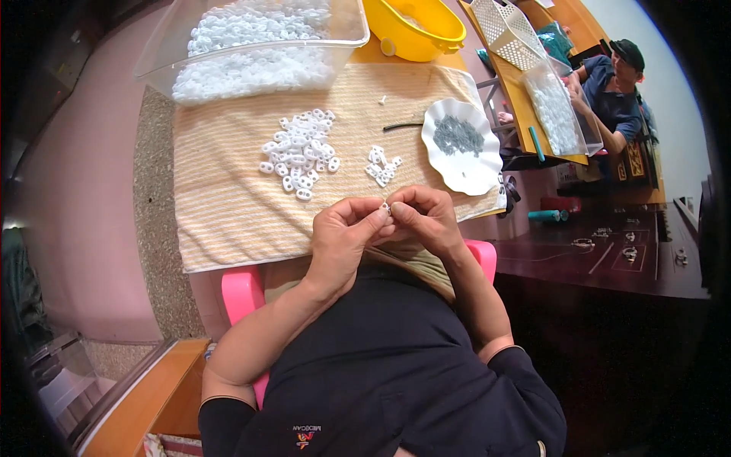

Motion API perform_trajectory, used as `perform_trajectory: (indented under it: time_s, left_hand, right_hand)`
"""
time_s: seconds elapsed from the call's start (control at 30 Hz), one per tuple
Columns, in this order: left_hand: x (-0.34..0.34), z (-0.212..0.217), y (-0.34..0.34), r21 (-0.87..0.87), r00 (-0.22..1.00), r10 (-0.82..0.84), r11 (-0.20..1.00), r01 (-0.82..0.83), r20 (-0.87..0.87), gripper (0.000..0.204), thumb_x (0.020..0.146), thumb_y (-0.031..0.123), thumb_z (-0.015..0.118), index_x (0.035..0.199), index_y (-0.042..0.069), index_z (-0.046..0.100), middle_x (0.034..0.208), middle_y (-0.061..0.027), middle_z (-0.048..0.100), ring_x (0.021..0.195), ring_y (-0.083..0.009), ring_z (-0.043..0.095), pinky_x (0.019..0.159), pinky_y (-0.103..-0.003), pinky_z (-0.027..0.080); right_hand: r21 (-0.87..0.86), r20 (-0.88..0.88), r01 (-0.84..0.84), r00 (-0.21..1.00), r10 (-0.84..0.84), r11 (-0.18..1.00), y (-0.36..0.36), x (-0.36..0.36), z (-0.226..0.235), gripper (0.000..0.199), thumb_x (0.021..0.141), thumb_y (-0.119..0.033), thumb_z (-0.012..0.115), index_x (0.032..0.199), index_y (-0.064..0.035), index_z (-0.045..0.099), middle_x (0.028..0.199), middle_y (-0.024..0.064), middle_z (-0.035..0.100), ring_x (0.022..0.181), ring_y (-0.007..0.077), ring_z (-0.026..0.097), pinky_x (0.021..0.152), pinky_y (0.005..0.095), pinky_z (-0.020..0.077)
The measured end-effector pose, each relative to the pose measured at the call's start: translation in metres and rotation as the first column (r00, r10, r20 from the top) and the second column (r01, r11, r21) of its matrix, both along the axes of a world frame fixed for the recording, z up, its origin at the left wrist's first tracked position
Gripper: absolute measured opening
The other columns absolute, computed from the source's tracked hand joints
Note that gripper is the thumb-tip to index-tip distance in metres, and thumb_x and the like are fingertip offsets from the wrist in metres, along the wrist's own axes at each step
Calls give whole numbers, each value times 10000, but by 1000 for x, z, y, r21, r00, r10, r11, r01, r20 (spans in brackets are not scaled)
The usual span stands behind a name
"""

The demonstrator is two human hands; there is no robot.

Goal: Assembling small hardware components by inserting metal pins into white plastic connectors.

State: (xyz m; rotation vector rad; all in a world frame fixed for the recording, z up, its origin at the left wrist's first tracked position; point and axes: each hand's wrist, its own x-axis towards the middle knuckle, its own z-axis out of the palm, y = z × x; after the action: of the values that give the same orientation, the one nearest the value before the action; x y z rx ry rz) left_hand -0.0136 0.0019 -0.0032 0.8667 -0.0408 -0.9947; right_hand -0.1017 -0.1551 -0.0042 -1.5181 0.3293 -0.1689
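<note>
Just past the near edge of the striped towel, my left hand (343, 232) and my right hand (428, 219) meet, thumbs and forefingers pinching a small white plastic piece (386, 206). My fingers hide most of it. Ahead and to the left lies a heap of white oval two-hole plastic pieces (298, 152). A smaller cluster of white pieces (382, 167) sits right beyond my fingertips. To its right, a white scalloped plate (466, 174) carries a mound of tiny grey parts (457, 135). A thin black rod (402, 126) points toward the plate's rim.
The striped towel (221, 175) covers the table. At its far side stand a clear plastic bin (350, 57) full of white pieces and a yellow tub (422, 47). One stray white bit (383, 100) lies near them. A co-worker (620, 99) sits at another table, right.
</note>
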Motion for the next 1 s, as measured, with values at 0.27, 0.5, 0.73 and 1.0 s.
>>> perform_trajectory:
  time_s: [0.27,0.5,0.73,1.0]
  left_hand:
    - [0,2,2,-18,1000,18,1000,-18,-18,144,870,19,632,1008,-20,613,865,-84,664,749,-130,648,707,-233,558]
    - [0,13,5,-72,997,54,996,-57,-52,145,868,12,632,1007,-24,610,904,-84,658,779,-136,647,732,-271,562]
    - [-3,20,10,-113,998,69,991,-70,-12,146,874,17,629,1014,-21,612,951,-97,666,803,-138,653,747,-282,565]
    - [-3,24,12,-149,996,88,985,-85,12,144,878,10,624,1017,-27,613,967,-103,668,811,-136,656,758,-279,569]
  right_hand:
    - [5,-30,4,1000,-4,1000,1,4,16,119,895,-78,626,924,37,626,850,46,645,743,85,592,679,219,497]
    - [-61,-27,-15,1000,13,998,-17,28,29,109,892,-72,625,902,36,627,779,42,616,674,82,575,605,217,477]
    - [-827,38,-51,988,147,560,-1,82,19,131,811,-151,693,893,-51,677,754,93,610,630,199,592,564,304,462]
    - [-953,-157,-161,987,35,258,17,104,20,179,810,-274,664,842,-99,681,854,84,625,765,297,633,646,402,500]
